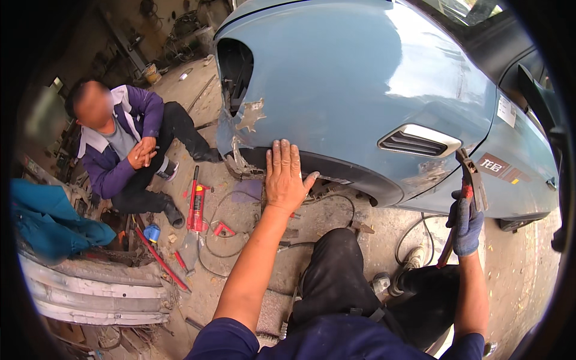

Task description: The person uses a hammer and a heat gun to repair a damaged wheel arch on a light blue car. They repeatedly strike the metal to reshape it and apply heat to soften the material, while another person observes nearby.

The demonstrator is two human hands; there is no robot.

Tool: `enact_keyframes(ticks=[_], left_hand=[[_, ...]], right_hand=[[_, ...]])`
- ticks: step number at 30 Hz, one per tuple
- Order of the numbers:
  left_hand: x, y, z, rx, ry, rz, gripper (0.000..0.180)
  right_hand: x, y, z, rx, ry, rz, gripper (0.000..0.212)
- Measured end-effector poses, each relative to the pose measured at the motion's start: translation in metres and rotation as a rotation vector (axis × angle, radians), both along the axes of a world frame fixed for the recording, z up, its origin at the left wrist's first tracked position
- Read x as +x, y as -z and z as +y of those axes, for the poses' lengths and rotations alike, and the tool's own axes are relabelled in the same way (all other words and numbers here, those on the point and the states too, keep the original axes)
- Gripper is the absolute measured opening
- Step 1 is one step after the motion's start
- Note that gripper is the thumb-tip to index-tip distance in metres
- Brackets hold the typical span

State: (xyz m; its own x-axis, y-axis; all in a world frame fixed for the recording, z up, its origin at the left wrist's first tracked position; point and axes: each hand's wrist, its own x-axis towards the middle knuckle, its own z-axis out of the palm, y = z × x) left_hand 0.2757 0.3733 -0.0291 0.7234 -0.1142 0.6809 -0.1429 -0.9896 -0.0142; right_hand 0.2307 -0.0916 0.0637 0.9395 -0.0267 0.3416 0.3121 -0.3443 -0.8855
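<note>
My bare left hand [284,180] lies flat with fingers stretched against the lower edge of a blue car fender [336,90], just above the dark wheel-arch trim [336,168]. In a grey-blue glove, my right hand [465,227] is closed round a hammer [474,180] with some red on its handle. The metal head points up beside the seam between fender and door. Near it, the fender has a scraped, dented patch [429,173] below a silver-framed vent [417,141]. Torn, peeling paint [251,114] marks the front corner, left of my left hand.
A person [123,138] in a purple jacket sits low at the left, hands clasped. On the floor are a red hydraulic pump [197,207], black hoses [222,255], a red bar [161,258] and a silver bumper beam [96,294]. A teal cloth [57,213] lies at far left.
</note>
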Motion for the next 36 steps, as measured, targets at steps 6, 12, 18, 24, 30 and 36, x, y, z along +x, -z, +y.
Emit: enact_keyframes(ticks=[6, 12, 18, 24, 30, 36], left_hand=[[-0.022, -0.004, 0.008, -0.237, -0.029, 0.091, 0.103], [-0.027, 0.001, 0.017, -0.433, -0.109, 0.05, 0.097], [-0.033, 0.004, 0.027, -0.517, -0.139, 0.035, 0.093], [-0.018, 0.004, 0.011, -0.658, -0.178, 0.037, 0.097], [-0.033, 0.016, -0.025, -0.578, -0.168, 0.12, 0.095], [-0.059, 0.048, -0.095, -0.58, 0.101, 0.279, 0.095]], right_hand=[[-0.005, 0.002, 0.013, -0.312, -0.154, 0.024, 0.036], [-0.009, 0.0, 0.032, -0.625, -0.314, -0.008, 0.033], [-0.011, -0.001, 0.05, -0.769, -0.392, -0.066, 0.033], [-0.009, 0.008, 0.059, -0.959, -0.435, 0.03, 0.039], [-0.012, 0.018, 0.06, -1.13, -0.518, 0.026, 0.041], [-0.01, 0.024, 0.059, -1.235, -0.533, 0.124, 0.044]])
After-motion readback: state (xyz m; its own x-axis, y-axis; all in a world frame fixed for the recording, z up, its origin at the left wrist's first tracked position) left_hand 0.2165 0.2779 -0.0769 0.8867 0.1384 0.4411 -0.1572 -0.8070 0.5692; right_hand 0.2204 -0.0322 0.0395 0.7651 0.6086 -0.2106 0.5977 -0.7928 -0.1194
